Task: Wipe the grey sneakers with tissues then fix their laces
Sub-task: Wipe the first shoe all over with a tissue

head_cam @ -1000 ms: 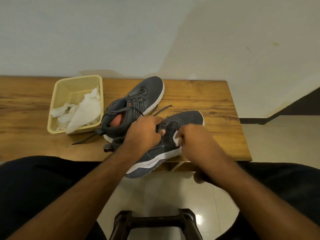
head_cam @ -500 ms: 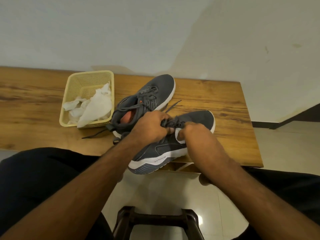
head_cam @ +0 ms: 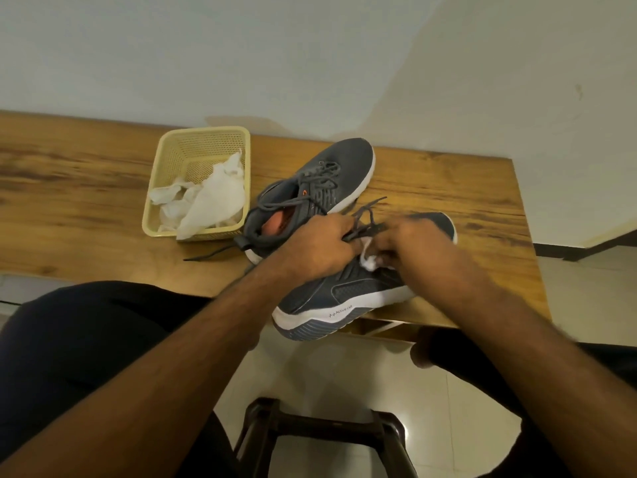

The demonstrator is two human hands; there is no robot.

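left hand (head_cam: 322, 248): clenched on dark grey laces (head_cam: 365, 224) | right hand (head_cam: 413, 244): pinching crumpled white tissue (head_cam: 369, 260), blurred | near grey mesh sneaker (head_cam: 344, 298): overhanging wooden table (head_cam: 86, 201) edge | second grey sneaker (head_cam: 331, 174): just behind | yellow plastic basket (head_cam: 165, 174): used tissues (head_cam: 213, 198) inside

We see a worktop (head_cam: 448, 188) of wood with a strong grain and a slight sheen. The grey sneakers (head_cam: 344, 291) have matt knitted cloth uppers and smooth white rubber soles. The basket (head_cam: 165, 157) is perforated yellow plastic, holding soft crumpled paper tissues (head_cam: 213, 198). The floor (head_cam: 344, 374) tiles look glossy and reflect light.
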